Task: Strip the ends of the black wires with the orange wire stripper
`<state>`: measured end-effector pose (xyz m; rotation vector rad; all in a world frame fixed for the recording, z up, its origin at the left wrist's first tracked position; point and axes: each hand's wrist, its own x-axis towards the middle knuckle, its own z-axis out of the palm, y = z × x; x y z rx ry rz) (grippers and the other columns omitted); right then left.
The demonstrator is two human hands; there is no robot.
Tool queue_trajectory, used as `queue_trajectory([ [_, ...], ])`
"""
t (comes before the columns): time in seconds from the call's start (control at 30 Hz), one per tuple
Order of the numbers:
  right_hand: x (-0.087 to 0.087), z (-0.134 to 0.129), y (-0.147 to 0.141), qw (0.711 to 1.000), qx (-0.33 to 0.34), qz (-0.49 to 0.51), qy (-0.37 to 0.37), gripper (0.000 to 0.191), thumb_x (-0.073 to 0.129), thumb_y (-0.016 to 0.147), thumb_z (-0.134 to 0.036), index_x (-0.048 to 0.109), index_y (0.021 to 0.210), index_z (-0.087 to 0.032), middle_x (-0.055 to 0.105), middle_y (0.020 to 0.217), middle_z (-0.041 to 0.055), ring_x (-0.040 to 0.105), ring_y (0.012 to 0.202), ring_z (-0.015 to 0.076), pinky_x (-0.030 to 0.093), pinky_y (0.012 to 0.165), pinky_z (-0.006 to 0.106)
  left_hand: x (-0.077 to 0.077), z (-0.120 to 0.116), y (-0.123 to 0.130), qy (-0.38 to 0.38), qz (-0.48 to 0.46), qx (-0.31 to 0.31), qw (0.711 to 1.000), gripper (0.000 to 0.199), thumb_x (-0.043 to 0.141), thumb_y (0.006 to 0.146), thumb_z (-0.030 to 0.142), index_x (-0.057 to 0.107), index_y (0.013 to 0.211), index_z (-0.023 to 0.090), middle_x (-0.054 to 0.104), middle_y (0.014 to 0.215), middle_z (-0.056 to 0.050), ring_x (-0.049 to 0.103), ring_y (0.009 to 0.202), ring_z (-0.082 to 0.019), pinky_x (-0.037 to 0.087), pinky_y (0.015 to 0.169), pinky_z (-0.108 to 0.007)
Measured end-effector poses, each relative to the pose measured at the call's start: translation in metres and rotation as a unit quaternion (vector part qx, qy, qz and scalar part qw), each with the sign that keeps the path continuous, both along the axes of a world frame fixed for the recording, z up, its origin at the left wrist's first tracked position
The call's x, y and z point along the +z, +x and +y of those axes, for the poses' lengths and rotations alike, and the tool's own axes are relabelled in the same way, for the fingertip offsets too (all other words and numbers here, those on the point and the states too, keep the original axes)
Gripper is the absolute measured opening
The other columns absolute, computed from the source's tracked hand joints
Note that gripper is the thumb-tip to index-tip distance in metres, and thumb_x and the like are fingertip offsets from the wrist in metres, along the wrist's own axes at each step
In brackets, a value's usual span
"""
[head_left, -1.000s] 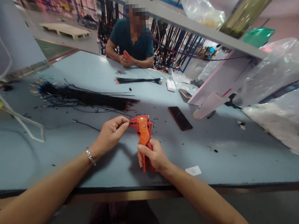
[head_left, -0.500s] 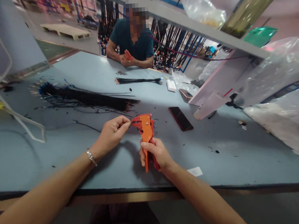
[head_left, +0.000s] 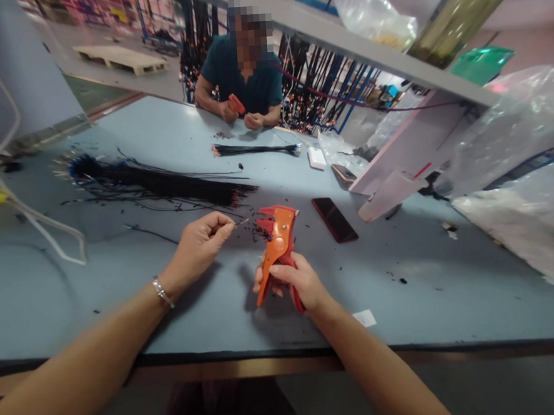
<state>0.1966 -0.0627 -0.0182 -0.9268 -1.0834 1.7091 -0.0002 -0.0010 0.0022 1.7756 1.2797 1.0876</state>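
Note:
My left hand (head_left: 207, 242) pinches a thin black wire (head_left: 159, 233) close to one end. A short bare-looking tip sticks out past the fingertips, and the wire's other end trails left on the table. Wrapped in my right hand (head_left: 296, 281) is an orange and red wire stripper (head_left: 281, 235), its jaws spread and its handles apart. A small gap separates the wire tip from the jaws. Dark cut bits of insulation (head_left: 258, 233) lie under the jaws. Beyond my left hand stretches a large bundle of black wires (head_left: 163, 180).
A smaller wire bundle (head_left: 257, 149) lies farther back, near a white box (head_left: 316, 158). Right of the stripper is a phone (head_left: 334, 219); another phone (head_left: 344, 173) rests by the shelf post. Across the table (head_left: 434, 314) a co-worker (head_left: 238, 72) holds a red tool. Plastic bags (head_left: 513, 155) sit at right.
The stripper has come away to the right from the wire tip and tilted, its jaws and handles opening. My left hand has shifted slightly left with the wire. The co-worker's hands have moved apart.

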Motion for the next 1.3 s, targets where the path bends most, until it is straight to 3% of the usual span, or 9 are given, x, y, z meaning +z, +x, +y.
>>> queue_trajectory([
  [0.3, -0.002, -0.001, -0.003, 0.999, 0.013, -0.039, -0.022, 0.028, 0.066, 0.073, -0.034, 0.055, 0.09, -0.015, 0.068, 0.076, 0.0053, 0.069, 0.059, 0.0176, 0.033, 0.041, 0.019, 0.008, -0.008, 0.004, 0.016, 0.025, 0.019, 0.999, 0.025, 0.052, 0.08, 0.04, 0.058, 0.071, 0.017, 0.052, 0.06, 0.003, 0.042, 0.056, -0.011, 0.034, 0.053, -0.021],
  [0.47, -0.002, -0.002, -0.005, 0.999, 0.013, -0.045, -0.022, 0.031, 0.067, 0.073, -0.036, 0.054, 0.092, -0.015, 0.067, 0.077, 0.0051, 0.069, 0.059, 0.0175, 0.034, 0.041, 0.019, 0.007, -0.007, 0.002, 0.004, 0.018, 0.004, 1.0, 0.026, 0.051, 0.081, 0.039, 0.055, 0.069, 0.017, 0.05, 0.062, 0.002, 0.043, 0.06, -0.012, 0.034, 0.058, -0.022],
  [0.63, 0.001, -0.005, -0.006, 0.997, 0.013, -0.075, 0.002, 0.031, 0.066, 0.075, -0.037, 0.052, 0.093, -0.015, 0.066, 0.077, 0.0048, 0.068, 0.06, 0.0172, 0.034, 0.041, 0.019, 0.011, -0.009, 0.002, -0.056, -0.034, -0.02, 0.998, 0.025, 0.053, 0.079, 0.039, 0.053, 0.067, 0.017, 0.045, 0.062, 0.004, 0.039, 0.06, -0.011, 0.032, 0.058, -0.023],
  [0.97, 0.011, -0.01, -0.009, 0.99, 0.019, -0.138, 0.016, 0.025, 0.062, 0.077, -0.033, 0.051, 0.092, -0.016, 0.064, 0.075, 0.0037, 0.064, 0.062, 0.0161, 0.042, 0.047, 0.022, 0.01, -0.008, 0.007, -0.149, -0.156, -0.001, 0.976, 0.021, 0.058, 0.072, 0.035, 0.052, 0.064, 0.017, 0.034, 0.052, 0.007, 0.026, 0.051, -0.009, 0.02, 0.048, -0.023],
  [1.3, 0.015, -0.011, -0.011, 0.985, 0.021, -0.167, 0.033, 0.021, 0.06, 0.077, -0.031, 0.052, 0.091, -0.017, 0.063, 0.073, 0.003, 0.065, 0.064, 0.0174, 0.044, 0.05, 0.024, 0.021, -0.015, 0.011, -0.138, -0.099, 0.025, 0.985, 0.02, 0.055, 0.07, 0.034, 0.054, 0.061, 0.017, 0.043, 0.057, 0.005, 0.032, 0.056, -0.01, 0.026, 0.052, -0.024],
])
